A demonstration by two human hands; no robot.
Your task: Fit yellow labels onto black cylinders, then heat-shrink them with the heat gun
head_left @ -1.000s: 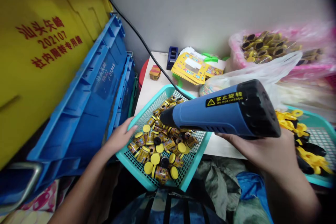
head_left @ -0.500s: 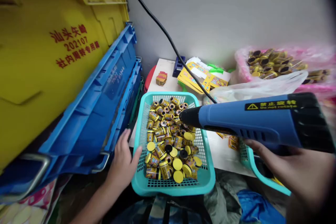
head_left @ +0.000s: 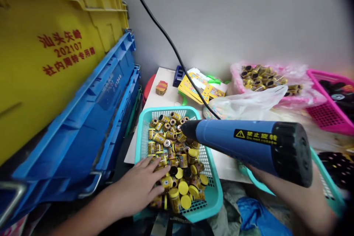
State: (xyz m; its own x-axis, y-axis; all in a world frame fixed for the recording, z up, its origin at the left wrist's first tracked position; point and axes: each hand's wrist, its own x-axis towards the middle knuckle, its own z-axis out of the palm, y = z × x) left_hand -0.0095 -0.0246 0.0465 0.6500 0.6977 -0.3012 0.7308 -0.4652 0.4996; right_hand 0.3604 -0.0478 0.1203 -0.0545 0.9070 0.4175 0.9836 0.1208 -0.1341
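Observation:
A teal mesh basket (head_left: pixel 212 199) sits at the table's front edge, filled with several small yellow-capped jars (head_left: pixel 177 155). My left hand (head_left: pixel 141 188) lies over the jars at the basket's near left, fingers spread and flat on them. My right hand (head_left: pixel 265 180) is wrapped round the grip of a blue heat gun (head_left: pixel 249 143); most of the hand is hidden beneath the gun's body. The gun's black nozzle points left over the middle of the basket. Its black cord (head_left: pixel 166 37) runs up toward the top left.
Yellow crate (head_left: pixel 47 44) and blue crates (head_left: pixel 91 118) are stacked at left. Behind the basket lie printed yellow cards (head_left: pixel 199 86), a clear plastic bag (head_left: pixel 249 101), a pink bag of jars (head_left: pixel 262 77) and a pink basket (head_left: pixel 326 114). A second teal basket (head_left: pixel 329 188) is at right.
My left hand has moved from the basket's left rim onto the jars inside. The heat gun has stayed over the basket, and the view has shifted slightly.

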